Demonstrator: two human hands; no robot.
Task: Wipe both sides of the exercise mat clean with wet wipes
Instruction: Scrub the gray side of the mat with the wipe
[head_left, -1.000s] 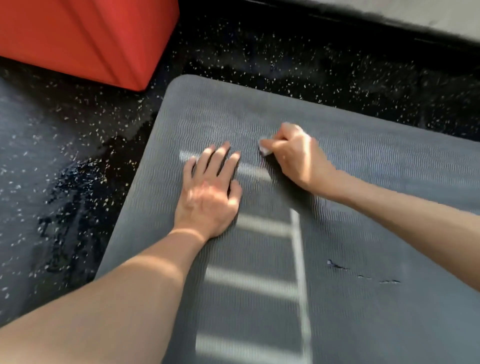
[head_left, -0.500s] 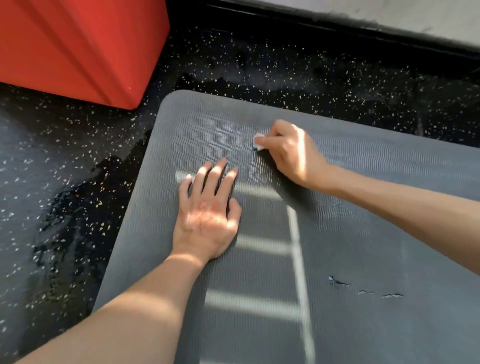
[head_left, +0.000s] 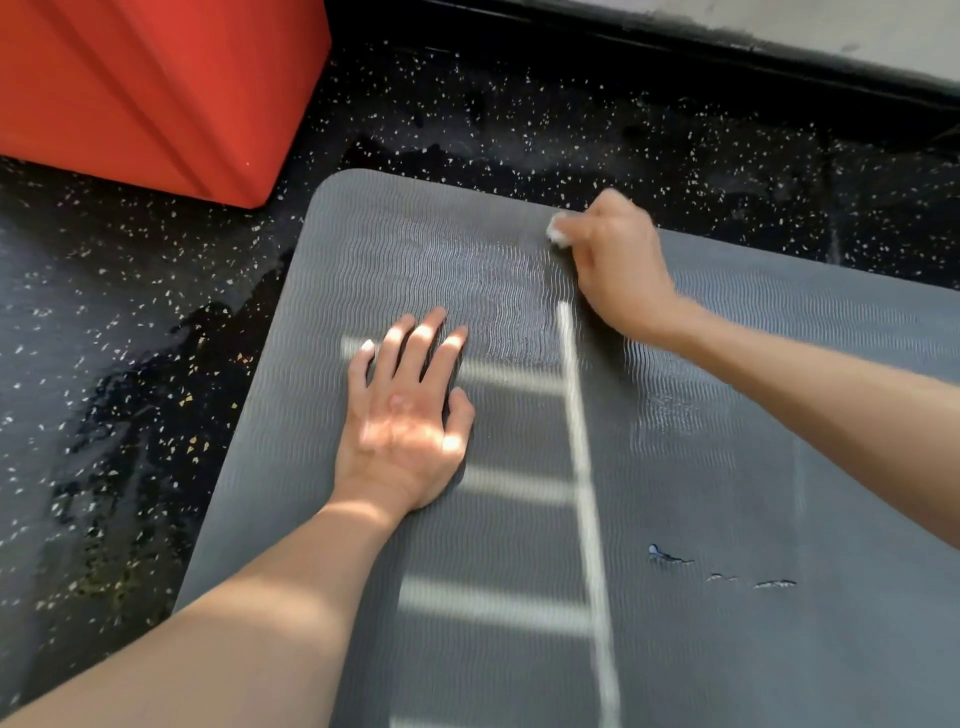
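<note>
A grey ribbed exercise mat (head_left: 701, 389) lies flat on the floor and fills the lower right of the head view. My left hand (head_left: 402, 415) rests flat on it with fingers spread, near the mat's left edge. My right hand (head_left: 613, 260) grips a small white wet wipe (head_left: 558, 232) and presses it onto the mat close to the far edge. Most of the wipe is hidden inside the fist. A damp, shiny patch shows on the mat between the two hands.
A red block (head_left: 156, 88) stands on the speckled black floor (head_left: 130, 338) at the upper left, just beyond the mat's corner. A black baseboard (head_left: 727, 57) and a pale wall run along the top. Small tears (head_left: 670, 557) mark the mat at the lower right.
My right hand has slid the wipe away from me, up towards the mat's far edge. My left hand has stayed flat in place on the mat.
</note>
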